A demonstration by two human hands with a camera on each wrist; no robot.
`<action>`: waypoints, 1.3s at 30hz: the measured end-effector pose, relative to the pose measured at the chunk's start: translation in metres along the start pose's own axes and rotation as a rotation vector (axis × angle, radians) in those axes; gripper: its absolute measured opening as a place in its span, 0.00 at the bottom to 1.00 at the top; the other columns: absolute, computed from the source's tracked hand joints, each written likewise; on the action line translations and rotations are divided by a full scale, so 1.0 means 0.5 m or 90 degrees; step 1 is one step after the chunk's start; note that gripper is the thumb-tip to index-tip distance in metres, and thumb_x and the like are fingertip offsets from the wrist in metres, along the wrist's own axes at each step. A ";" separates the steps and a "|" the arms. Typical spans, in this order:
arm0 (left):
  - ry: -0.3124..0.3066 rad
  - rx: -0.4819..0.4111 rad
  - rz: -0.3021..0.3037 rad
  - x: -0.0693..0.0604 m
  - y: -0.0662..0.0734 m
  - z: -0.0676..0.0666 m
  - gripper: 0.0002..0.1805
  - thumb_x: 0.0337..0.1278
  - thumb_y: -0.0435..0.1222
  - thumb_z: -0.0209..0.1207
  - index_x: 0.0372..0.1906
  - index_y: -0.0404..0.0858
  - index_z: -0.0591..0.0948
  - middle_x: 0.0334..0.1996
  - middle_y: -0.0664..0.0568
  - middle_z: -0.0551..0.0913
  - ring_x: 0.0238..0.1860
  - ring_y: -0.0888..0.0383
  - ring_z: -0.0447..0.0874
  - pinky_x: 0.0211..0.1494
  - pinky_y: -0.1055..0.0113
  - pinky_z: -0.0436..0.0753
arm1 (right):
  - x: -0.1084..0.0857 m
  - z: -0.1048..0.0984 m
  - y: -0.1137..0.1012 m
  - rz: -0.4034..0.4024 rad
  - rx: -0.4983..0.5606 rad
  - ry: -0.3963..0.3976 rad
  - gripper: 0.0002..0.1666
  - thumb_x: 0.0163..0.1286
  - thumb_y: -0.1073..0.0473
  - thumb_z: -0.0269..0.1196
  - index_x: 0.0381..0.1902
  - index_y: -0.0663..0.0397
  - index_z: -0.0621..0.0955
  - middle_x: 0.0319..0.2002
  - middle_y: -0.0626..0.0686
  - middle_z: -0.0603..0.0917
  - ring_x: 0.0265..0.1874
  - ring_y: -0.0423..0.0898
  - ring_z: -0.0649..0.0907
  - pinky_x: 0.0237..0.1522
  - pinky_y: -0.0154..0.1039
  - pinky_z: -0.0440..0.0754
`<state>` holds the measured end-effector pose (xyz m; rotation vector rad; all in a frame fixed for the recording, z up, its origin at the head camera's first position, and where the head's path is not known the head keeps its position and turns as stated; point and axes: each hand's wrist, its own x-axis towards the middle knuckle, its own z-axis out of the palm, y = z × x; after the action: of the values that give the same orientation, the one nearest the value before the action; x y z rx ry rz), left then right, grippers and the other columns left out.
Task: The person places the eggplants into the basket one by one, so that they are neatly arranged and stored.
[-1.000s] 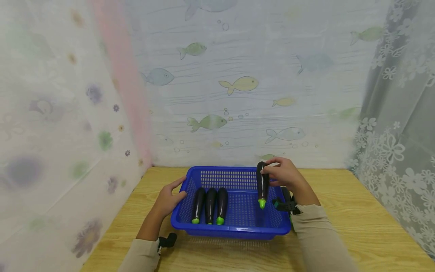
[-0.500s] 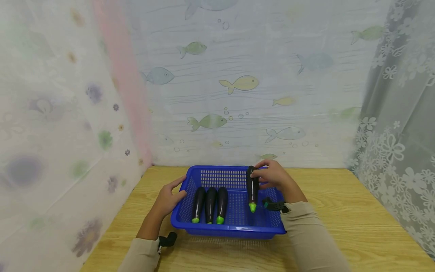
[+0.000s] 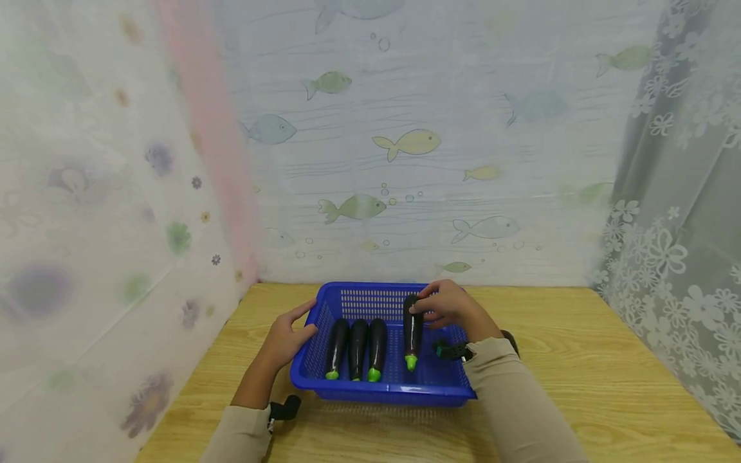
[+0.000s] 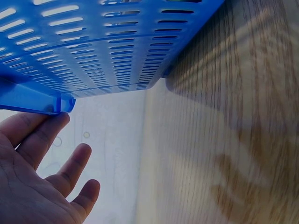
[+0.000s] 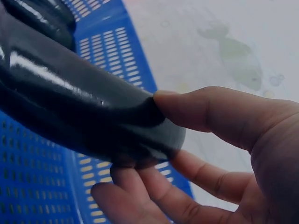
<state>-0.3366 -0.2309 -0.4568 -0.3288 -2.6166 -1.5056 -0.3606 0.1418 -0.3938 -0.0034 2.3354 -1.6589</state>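
Reference: head view, dial centred on the basket, 12 o'clock away from the person.

The blue perforated plastic basket rests on a wood-grain tabletop. The left hand is at the 9 o'clock rim, index finger extended and thumb laid against the edge; the left wrist view shows the remaining fingers relaxed and spread outside the wall. The right hand, at 2 o'clock, pinches the single eggplant by its blunt end between thumb and fingers. This eggplant is inside the rim, just off centre toward 2 o'clock, tilted, with its green stem cap pointing to 6 o'clock. Contact with the basket floor cannot be determined.

Three eggplants lie side by side at 9 o'clock, stem ends toward 6 o'clock, apart from the pinched one. A black strap on the right wrist carries a teal mark, too small to read.

Backdrop: fish-print curtain at 12 o'clock; floral-print sheet at 10 o'clock; sheer white-flowered curtain at 2 o'clock.
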 end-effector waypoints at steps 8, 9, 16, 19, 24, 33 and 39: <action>0.000 0.014 -0.007 0.000 0.000 -0.002 0.36 0.64 0.40 0.60 0.78 0.49 0.70 0.76 0.45 0.71 0.71 0.36 0.73 0.68 0.38 0.77 | 0.023 0.015 0.015 0.008 -0.025 -0.013 0.31 0.58 0.66 0.76 0.58 0.68 0.78 0.55 0.69 0.81 0.39 0.57 0.89 0.46 0.52 0.90; 0.000 0.013 -0.010 0.000 0.001 -0.002 0.36 0.64 0.40 0.60 0.78 0.50 0.70 0.76 0.45 0.71 0.71 0.36 0.74 0.67 0.39 0.78 | 0.025 0.017 0.017 0.010 -0.025 -0.014 0.30 0.58 0.66 0.76 0.57 0.69 0.79 0.54 0.68 0.81 0.38 0.56 0.89 0.45 0.51 0.90; 0.001 0.005 -0.013 0.001 -0.001 -0.002 0.35 0.64 0.39 0.60 0.78 0.49 0.70 0.76 0.45 0.71 0.69 0.37 0.77 0.66 0.41 0.80 | 0.032 0.031 0.026 0.018 -0.036 -0.028 0.28 0.59 0.67 0.75 0.56 0.70 0.78 0.50 0.68 0.84 0.40 0.60 0.91 0.47 0.53 0.89; 0.000 0.003 -0.012 0.001 -0.002 -0.002 0.35 0.64 0.39 0.61 0.78 0.49 0.70 0.76 0.44 0.71 0.69 0.38 0.76 0.67 0.41 0.79 | 0.036 0.035 0.031 0.015 -0.045 -0.037 0.28 0.60 0.67 0.75 0.55 0.70 0.78 0.49 0.68 0.85 0.43 0.63 0.91 0.49 0.55 0.89; 0.000 0.007 -0.007 0.003 -0.004 -0.002 0.35 0.64 0.39 0.61 0.78 0.49 0.70 0.75 0.44 0.71 0.70 0.37 0.75 0.68 0.40 0.77 | 0.046 0.039 0.039 0.021 -0.050 -0.045 0.27 0.59 0.67 0.76 0.54 0.69 0.78 0.48 0.67 0.85 0.43 0.63 0.91 0.47 0.54 0.89; 0.005 0.013 -0.008 -0.002 0.003 -0.001 0.35 0.65 0.39 0.60 0.78 0.48 0.70 0.75 0.43 0.71 0.65 0.37 0.80 0.62 0.42 0.83 | 0.038 0.050 0.035 0.019 -0.060 -0.058 0.26 0.60 0.66 0.75 0.53 0.69 0.79 0.47 0.66 0.85 0.44 0.64 0.90 0.48 0.54 0.89; 0.002 0.008 -0.009 -0.003 0.004 -0.001 0.35 0.65 0.39 0.60 0.78 0.48 0.70 0.75 0.43 0.71 0.63 0.37 0.82 0.60 0.44 0.84 | 0.038 0.058 0.034 0.023 -0.091 -0.065 0.24 0.60 0.65 0.75 0.51 0.69 0.80 0.46 0.64 0.86 0.43 0.64 0.91 0.47 0.53 0.89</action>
<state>-0.3348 -0.2305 -0.4553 -0.3068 -2.6305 -1.4926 -0.3700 0.1176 -0.4225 -0.0725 2.3566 -1.4378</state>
